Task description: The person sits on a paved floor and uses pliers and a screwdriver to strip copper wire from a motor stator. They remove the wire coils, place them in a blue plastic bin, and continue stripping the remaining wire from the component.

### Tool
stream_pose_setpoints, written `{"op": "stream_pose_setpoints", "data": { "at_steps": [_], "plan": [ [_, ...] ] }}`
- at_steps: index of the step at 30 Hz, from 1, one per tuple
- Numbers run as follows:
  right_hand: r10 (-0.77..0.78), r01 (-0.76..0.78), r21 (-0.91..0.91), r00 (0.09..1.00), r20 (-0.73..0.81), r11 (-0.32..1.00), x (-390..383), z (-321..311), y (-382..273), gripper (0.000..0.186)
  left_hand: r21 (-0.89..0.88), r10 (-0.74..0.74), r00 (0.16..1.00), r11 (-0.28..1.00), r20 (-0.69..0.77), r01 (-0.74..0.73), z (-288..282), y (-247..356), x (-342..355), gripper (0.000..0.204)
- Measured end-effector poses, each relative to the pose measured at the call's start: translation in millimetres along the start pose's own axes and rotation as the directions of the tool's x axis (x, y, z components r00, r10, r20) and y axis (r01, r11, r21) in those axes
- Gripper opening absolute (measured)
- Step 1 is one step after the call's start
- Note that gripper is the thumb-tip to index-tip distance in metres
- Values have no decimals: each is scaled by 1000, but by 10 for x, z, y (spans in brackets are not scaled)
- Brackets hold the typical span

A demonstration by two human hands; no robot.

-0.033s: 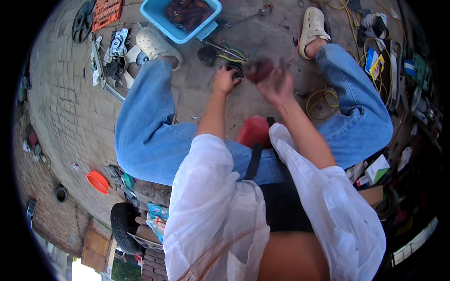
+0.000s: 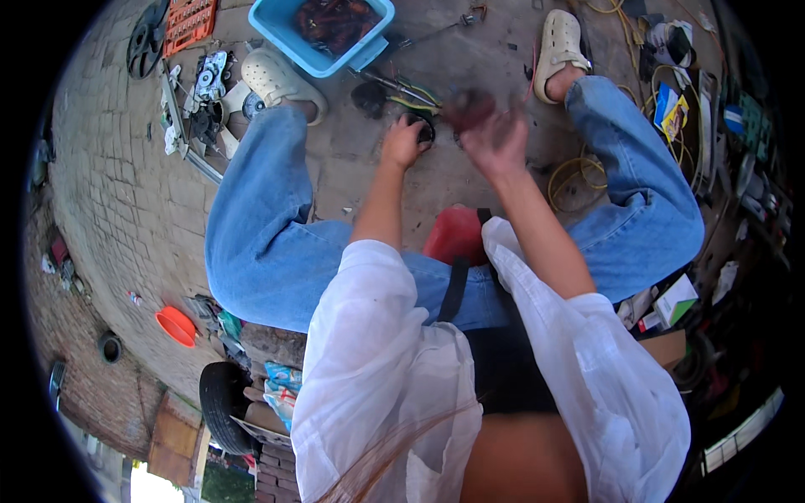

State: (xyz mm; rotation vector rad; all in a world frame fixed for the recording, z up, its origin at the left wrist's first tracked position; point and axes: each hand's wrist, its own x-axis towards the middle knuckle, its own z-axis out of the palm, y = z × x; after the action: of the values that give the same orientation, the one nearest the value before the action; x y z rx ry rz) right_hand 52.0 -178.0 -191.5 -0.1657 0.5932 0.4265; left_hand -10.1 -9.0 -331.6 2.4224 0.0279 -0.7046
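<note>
My left hand (image 2: 406, 141) touching black part (image 2: 427, 132), grip unclear; my right hand (image 2: 496, 144), blurred, holding dark-red lump (image 2: 468, 110) at fingertips; blue tub (image 2: 369, 54) beyond both hands.

Illumination: diffuse daylight, soft shadows. Glare: overexposed patch (image 2: 153, 486) between 7 and 8 o'clock. Dim: clutter (image 2: 759, 197) toward 3 o'clock. Motion blur: right grip (image 2: 496, 149), dark red object (image 2: 468, 111). Fisheye distortion: paving (image 2: 109, 184) curved, 9 o'clock; corners black.

Left hand (image 2: 402, 144) on a round black part (image 2: 427, 132), upper centre
Right hand (image 2: 500, 147), blurred, at a dark-red rounded object (image 2: 467, 110).
</note>
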Motion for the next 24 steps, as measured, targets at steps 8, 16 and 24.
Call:
{"op": "stream_pose_setpoints", "data": {
  "at_steps": [8, 16, 24],
  "plan": [
    [-460, 507, -97, 666, -587, 857, 626, -562, -483, 51, 342, 226, 971, 909, 76, -238, 149, -135, 156, 50],
    [-469, -539, -671, 827, -309, -508, 361, -1981, -155, 68, 263, -200, 968, 952, 153, 156, 35, 35, 42, 54],
    [3, -690, -590, 649, -761, -418, 132, -2197, -82, 89, 414, 223, 965, 898, -140, -147, -73, 96, 519, 46]
  ]
}}
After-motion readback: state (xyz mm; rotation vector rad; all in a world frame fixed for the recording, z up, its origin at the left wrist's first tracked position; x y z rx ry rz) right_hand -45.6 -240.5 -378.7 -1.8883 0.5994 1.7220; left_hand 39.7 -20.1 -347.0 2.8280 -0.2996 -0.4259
